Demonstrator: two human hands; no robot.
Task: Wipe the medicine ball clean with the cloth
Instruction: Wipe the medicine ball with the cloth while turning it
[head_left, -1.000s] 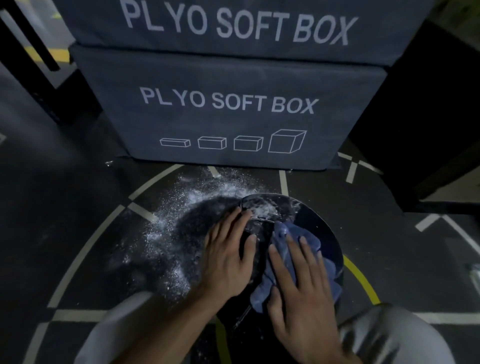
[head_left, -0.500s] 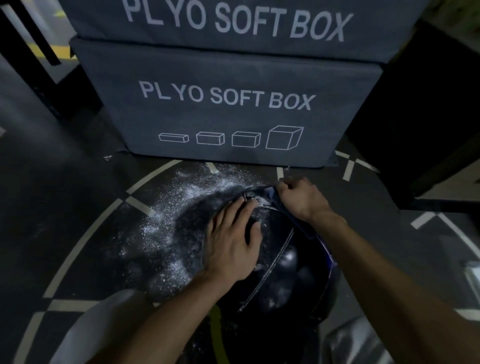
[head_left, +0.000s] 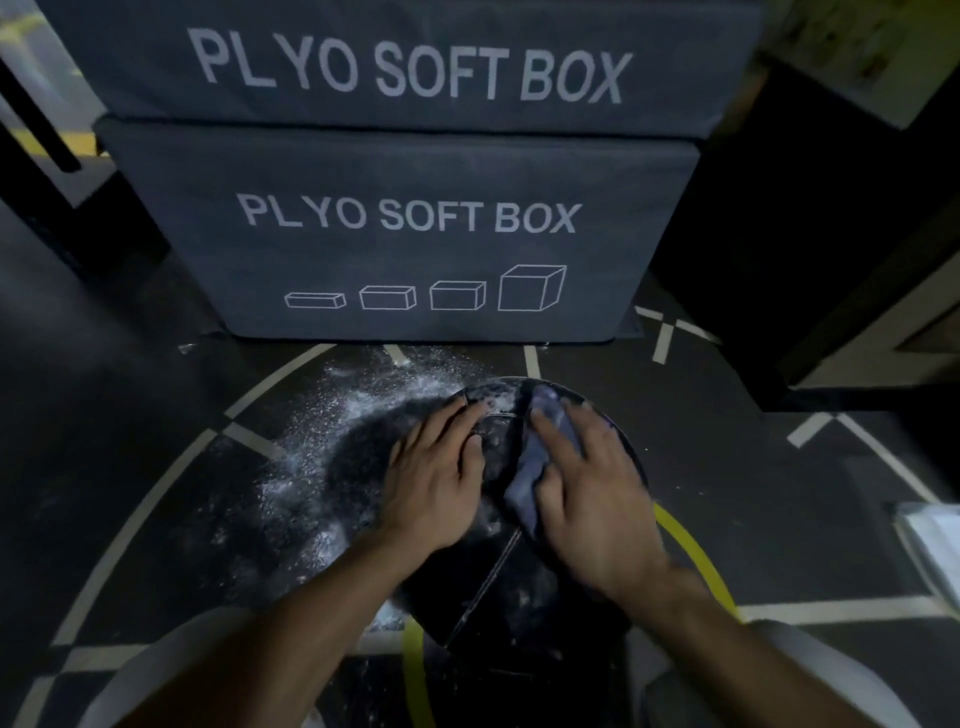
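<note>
Left hand (head_left: 434, 486) is spread flat on the ball (head_left: 519, 587); beside it, right hand (head_left: 597, 499) presses the soft cloth (head_left: 535, 462) down, fingers extended. Ball judged heavy, slick; steadying from above suits.

Lighting is dim overall. My right hand (head_left: 597, 499) shows motion blur; frame edges bow from wide-angle distortion.

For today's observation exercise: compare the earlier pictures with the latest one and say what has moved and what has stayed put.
The right hand, which half a second ago had reached to the ball's far edge, has drawn the cloth back toward the person and presses it flat. The left hand still steadies the medicine ball; ball, powder and plyo boxes are unmoved.
</note>
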